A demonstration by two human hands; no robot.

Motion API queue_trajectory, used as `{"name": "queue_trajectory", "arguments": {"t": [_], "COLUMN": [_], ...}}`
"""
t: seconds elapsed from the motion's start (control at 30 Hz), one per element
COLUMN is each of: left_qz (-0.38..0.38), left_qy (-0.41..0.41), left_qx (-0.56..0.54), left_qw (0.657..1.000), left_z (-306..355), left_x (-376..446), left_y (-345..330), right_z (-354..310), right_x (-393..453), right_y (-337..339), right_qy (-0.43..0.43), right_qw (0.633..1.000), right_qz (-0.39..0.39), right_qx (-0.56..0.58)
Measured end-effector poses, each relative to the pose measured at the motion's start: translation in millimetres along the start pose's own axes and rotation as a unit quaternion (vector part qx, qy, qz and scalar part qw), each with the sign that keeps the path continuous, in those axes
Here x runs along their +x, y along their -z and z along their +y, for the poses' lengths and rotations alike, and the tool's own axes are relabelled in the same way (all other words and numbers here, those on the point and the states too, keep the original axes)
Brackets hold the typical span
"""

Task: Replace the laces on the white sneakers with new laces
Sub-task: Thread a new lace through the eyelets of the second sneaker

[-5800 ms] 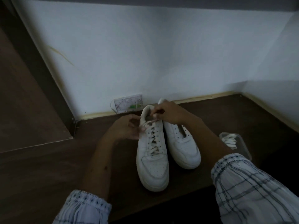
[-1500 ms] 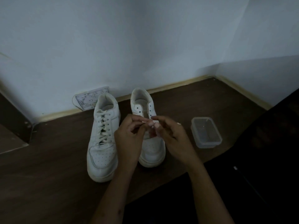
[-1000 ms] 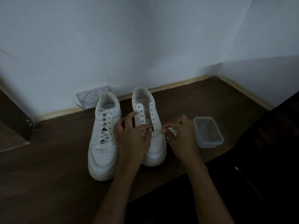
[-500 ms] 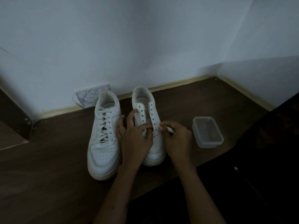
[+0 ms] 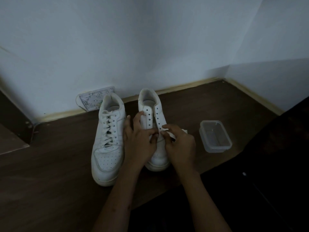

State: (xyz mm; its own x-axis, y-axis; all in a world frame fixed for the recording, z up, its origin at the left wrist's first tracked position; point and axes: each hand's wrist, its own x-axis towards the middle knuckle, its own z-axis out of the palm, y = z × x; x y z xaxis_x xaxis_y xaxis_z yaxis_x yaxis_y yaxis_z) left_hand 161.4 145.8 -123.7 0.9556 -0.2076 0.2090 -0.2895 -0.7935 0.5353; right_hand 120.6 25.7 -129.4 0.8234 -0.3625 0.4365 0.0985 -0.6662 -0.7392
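We list, on a dark wood worktop [image 5: 50,190] set against a pale wall [image 5: 150,47]: one pair of white sneakers, toes towards us, standing side by side. Left sneaker [image 5: 108,141]: fully laced, white lace crossing up all the eyelets, untouched. Right sneaker [image 5: 153,118]: eyelets in its upper rows bare and dark, tongue showing between them; its lower half lies under our hands. Left hand [image 5: 138,143]: lying over the sneaker's inner side, two fingers stretched up along the eyelet row, thumb and a curled finger pinching at the lower eyelets; we cannot tell whether a lace end sits in that grip. Right hand [image 5: 180,144]: grip closed on a white lace [image 5: 170,133], pinched at the sneaker's outer lower eyelets, the rest of the lace trailing out past the knuckles onto the worktop. Clear plastic tub [image 5: 214,138]: lidless, to the right of the pair, near the right hand but apart from it. Patterned white plate [image 5: 93,99]: on the wall behind the left sneaker's heel; its detail is too dim to read
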Motion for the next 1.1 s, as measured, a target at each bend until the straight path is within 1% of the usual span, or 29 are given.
{"name": "queue_trajectory", "arguments": {"t": [0.07,0.17,0.27,0.33,0.5,0.57,0.67,0.9,1.03,1.1], "left_qz": [-0.007,-0.019,-0.027,-0.035,-0.012,-0.006,0.006,0.048,0.08,0.069], "left_qy": [-0.009,-0.019,-0.054,-0.068,-0.096,-0.102,-0.104,-0.082,-0.099,-0.109], "left_qx": [0.006,0.007,-0.01,0.017,0.055,0.061,0.046,0.024,-0.039,-0.071], "left_qw": [1.0,1.0,0.998,0.997,0.994,0.993,0.994,0.995,0.991,0.989], "left_z": [-0.9,-1.3,0.3,1.1,3.4,3.0,3.2,4.4,6.6,8.4], "left_x": [2.0,4.3,2.7,1.1,-1.3,-1.5,-2.0,-4.6,-8.7,-11.0], "left_y": [1.7,1.3,-0.9,-0.6,-1.3,-3.7,-8.7,-9.4,-6.9,-3.3], "right_z": [2.0,5.6,8.8,9.6,5.8,5.4,7.0,12.4,7.6,6.3], "right_x": [1.4,2.7,4.7,6.2,7.7,7.5,6.4,8.9,6.7,7.3], "right_y": [-0.4,-4.1,-6.6,-5.5,1.2,1.6,1.1,0.2,0.8,-1.7], "right_qy": [-0.006,-0.008,-0.037,-0.053,-0.033,-0.023,-0.004,-0.019,0.037,0.058], "right_qw": [1.0,0.999,0.999,0.997,0.998,0.998,0.998,0.997,0.996,0.996], "right_qz": [-0.011,-0.007,-0.006,-0.013,-0.041,-0.036,-0.028,-0.046,-0.084,-0.058], "right_qx": [0.018,0.034,0.039,0.052,0.046,0.05,0.057,0.053,0.012,-0.023]}}
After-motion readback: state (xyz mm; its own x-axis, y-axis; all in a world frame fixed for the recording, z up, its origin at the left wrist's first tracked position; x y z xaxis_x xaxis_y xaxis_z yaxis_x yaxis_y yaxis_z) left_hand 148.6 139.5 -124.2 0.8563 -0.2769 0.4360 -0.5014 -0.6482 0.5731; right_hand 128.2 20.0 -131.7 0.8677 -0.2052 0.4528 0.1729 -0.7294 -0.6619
